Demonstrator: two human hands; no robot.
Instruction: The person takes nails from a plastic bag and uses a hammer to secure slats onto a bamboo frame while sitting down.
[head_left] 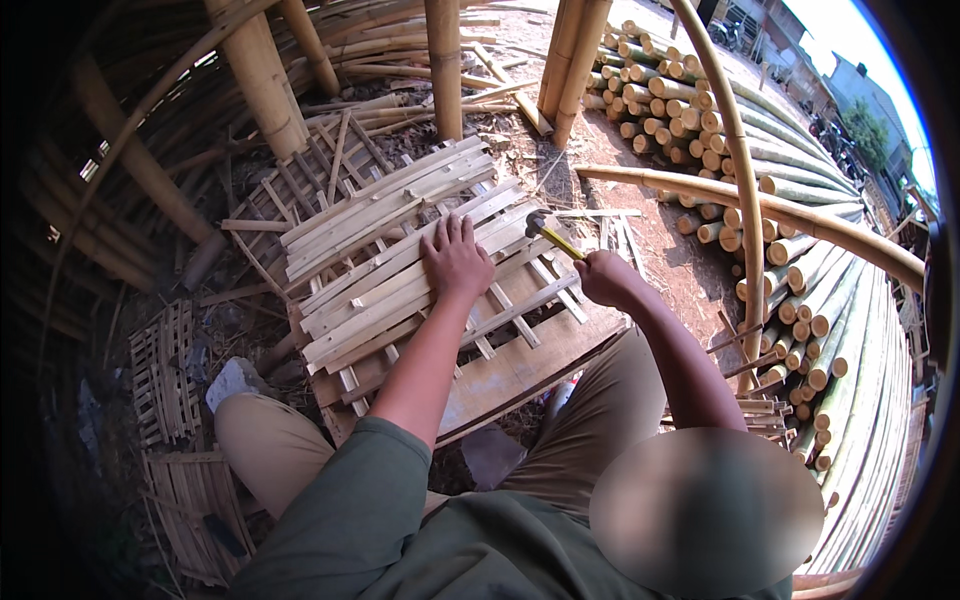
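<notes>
Several pale bamboo slats [375, 305] lie side by side across thinner crosspieces on a low wooden table [500, 383] in front of my knees. My left hand [459, 256] rests flat on the slats with its fingers spread. In my right hand [606, 278] is a hammer [554, 236], gripped by its yellow handle. The dark hammer head is over the right ends of the slats; whether it touches them I cannot tell. Crosspiece ends [571, 306] stick out on the right, beyond the slats.
Thick bamboo posts [446, 70] stand behind the table. Stacked bamboo poles [800, 270] fill the right side, with a curved pole [740, 190] in front. Slatted panels [165, 375] lie on the left. Loose strips and offcuts [330, 170] cover the ground beyond.
</notes>
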